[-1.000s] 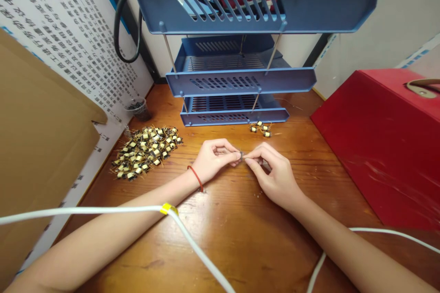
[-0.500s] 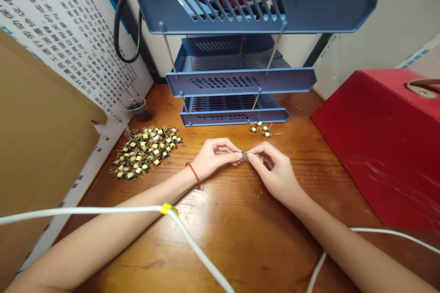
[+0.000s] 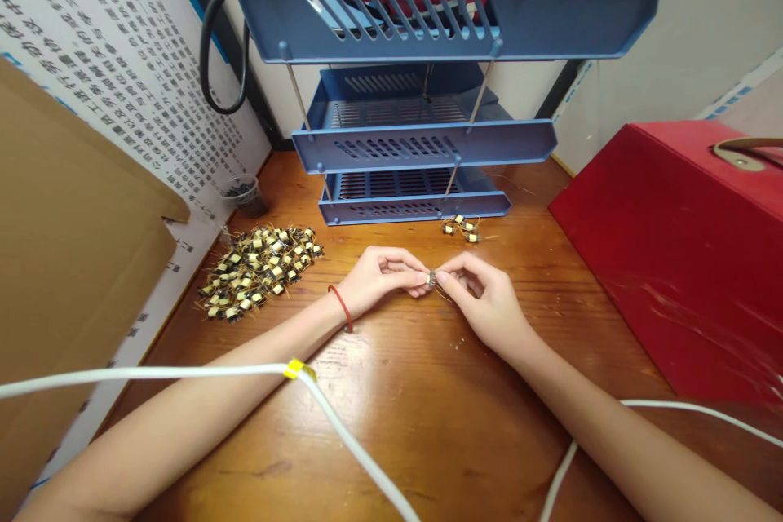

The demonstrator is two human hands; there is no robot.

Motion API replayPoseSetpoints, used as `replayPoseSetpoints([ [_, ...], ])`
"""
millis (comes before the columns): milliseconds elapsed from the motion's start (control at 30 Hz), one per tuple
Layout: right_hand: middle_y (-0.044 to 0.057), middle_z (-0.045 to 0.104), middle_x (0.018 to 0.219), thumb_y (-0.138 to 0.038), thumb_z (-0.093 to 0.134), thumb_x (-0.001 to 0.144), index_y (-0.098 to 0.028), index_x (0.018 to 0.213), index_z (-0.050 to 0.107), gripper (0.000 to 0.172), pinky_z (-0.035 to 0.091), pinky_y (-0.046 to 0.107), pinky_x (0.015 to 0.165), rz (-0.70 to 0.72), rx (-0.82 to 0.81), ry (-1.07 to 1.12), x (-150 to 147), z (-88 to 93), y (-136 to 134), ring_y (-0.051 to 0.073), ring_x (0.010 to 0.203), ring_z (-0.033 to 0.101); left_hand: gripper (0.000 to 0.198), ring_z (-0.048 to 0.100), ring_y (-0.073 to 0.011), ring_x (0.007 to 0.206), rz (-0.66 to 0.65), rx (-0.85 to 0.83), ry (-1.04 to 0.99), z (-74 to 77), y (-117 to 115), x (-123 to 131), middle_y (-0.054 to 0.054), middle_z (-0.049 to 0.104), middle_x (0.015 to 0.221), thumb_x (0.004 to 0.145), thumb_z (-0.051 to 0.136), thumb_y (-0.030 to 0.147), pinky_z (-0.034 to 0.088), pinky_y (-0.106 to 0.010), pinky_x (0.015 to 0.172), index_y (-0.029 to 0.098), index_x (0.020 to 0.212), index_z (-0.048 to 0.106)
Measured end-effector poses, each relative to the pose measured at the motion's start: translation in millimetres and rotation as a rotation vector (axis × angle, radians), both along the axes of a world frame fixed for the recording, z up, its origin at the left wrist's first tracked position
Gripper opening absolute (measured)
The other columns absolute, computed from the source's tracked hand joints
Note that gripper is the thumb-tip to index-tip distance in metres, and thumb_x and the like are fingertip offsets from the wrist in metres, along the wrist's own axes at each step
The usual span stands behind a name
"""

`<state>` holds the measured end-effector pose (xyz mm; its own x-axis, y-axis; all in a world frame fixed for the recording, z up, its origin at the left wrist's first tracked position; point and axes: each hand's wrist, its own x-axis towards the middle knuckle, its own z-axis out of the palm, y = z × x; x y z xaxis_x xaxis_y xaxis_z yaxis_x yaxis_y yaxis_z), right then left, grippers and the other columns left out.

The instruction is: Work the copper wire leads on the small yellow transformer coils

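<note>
My left hand [image 3: 385,281], with a red cord at the wrist, pinches a small wired component [image 3: 431,280] between thumb and fingers. On its other side, the thumb and fingertips of my right hand [image 3: 480,294] close on the same part, and a thin wire sticks out below them. Left of my hands lies a large pile of similar yellow-and-black components [image 3: 260,269] with copper-coloured wires. Several more components [image 3: 471,237] form a small group beyond my hands, near the rack.
A blue three-level rack [image 3: 428,148] stands at the back. Behind the pile is a clear cup [image 3: 245,194] of dark bits. A red box [image 3: 673,261] stands right, cardboard [image 3: 79,277] left. A white cable [image 3: 348,432] crosses above my left forearm.
The view has shifted slightly. My right fingertips have moved a little closer to my left ones, and a thin wire now shows below them.
</note>
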<state>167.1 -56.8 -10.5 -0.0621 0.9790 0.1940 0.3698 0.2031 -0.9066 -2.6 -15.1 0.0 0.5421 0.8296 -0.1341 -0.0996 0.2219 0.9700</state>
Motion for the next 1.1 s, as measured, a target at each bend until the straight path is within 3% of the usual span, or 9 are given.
replayPoseSetpoints([
  [100, 0.003, 0.058, 0.074, -0.027, 0.055, 0.081, -0.018, 0.083, 0.058, 0.01, 0.045, 0.028, 0.062, 0.007, 0.015, 0.06, 1.1, -2.4, 0.8, 0.014, 0.066, 0.054, 0.02, 0.062, -0.0127, 0.059, 0.012, 0.002, -0.004, 0.0, -0.1, 0.3, -0.006, 0.068, 0.065, 0.061, 0.074, 0.024, 0.052, -0.026, 0.063, 0.008, 0.073, 0.067],
  [233, 0.005, 0.057, 0.091, -0.025, 0.052, 0.083, -0.02, 0.101, 0.058, 0.019, 0.045, 0.029, 0.067, 0.069, 0.072, 0.013, 1.6, 0.1, 1.4, 0.016, 0.08, 0.056, 0.019, 0.061, -0.0116, 0.058, 0.006, 0.015, -0.007, 0.3, -0.5, 0.2, -0.005, 0.067, 0.063, 0.062, 0.073, 0.023, 0.051, -0.024, 0.063, 0.008, 0.073, 0.067],
  [367, 0.005, 0.06, 0.088, -0.024, 0.05, 0.085, -0.02, 0.089, 0.062, 0.014, 0.043, 0.03, 0.07, 0.137, 0.081, -0.066, 1.8, 4.2, 2.0, 0.017, 0.083, 0.056, 0.021, 0.061, -0.0114, 0.058, 0.008, 0.031, 0.004, 0.3, -0.2, -0.3, -0.005, 0.067, 0.064, 0.062, 0.073, 0.025, 0.051, -0.024, 0.062, 0.009, 0.074, 0.067],
  [767, 0.001, 0.055, 0.072, -0.028, 0.054, 0.083, -0.018, 0.074, 0.058, 0.014, 0.04, 0.026, 0.061, 0.078, 0.039, -0.023, 2.0, -0.4, 3.6, 0.013, 0.065, 0.05, 0.022, 0.061, -0.0113, 0.061, 0.032, 0.086, 0.051, -0.7, -0.2, 0.1, -0.004, 0.067, 0.068, 0.063, 0.073, 0.026, 0.05, -0.025, 0.066, 0.01, 0.076, 0.067],
  [967, 0.003, 0.06, 0.08, -0.027, 0.056, 0.081, -0.018, 0.072, 0.054, 0.013, 0.047, 0.031, 0.07, 0.158, -0.044, 0.187, 0.4, -0.4, 1.5, 0.015, 0.073, 0.059, 0.02, 0.061, -0.0099, 0.062, -0.003, 0.086, 0.055, -2.0, -0.6, -1.1, -0.004, 0.068, 0.067, 0.063, 0.073, 0.022, 0.049, -0.022, 0.066, 0.01, 0.077, 0.067],
  [1100, 0.003, 0.061, 0.078, -0.026, 0.059, 0.079, -0.018, 0.068, 0.053, 0.015, 0.049, 0.031, 0.073, 0.13, -0.04, 0.264, -2.4, 0.4, -2.2, 0.016, 0.073, 0.061, 0.02, 0.061, -0.0094, 0.061, -0.022, 0.064, 0.051, -3.2, -0.3, -1.8, -0.003, 0.068, 0.067, 0.062, 0.074, 0.021, 0.049, -0.022, 0.066, 0.009, 0.076, 0.067],
])
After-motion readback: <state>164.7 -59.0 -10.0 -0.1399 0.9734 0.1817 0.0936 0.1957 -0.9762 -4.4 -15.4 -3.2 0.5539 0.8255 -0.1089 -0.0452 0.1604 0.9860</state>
